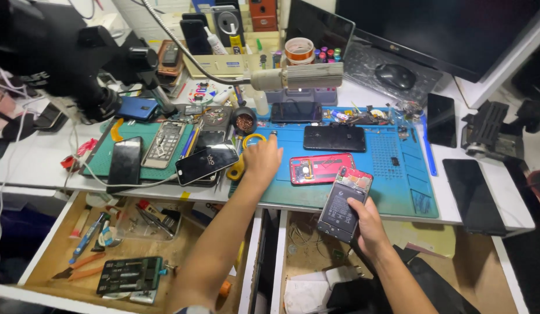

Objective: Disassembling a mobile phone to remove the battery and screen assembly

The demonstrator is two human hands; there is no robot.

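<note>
Head | right hand grips opened phone | long axis near-upright, top tilted right

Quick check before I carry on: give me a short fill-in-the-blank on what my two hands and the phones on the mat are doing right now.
1. The right hand holds an opened phone with its ____ cover removed.
2. The left hand rests on the ____ work mat.
3. The red phone back lies ____ the two hands.
4. Below the desk, the wooden drawer stands ____.

Missing words: back; blue; between; open
</note>
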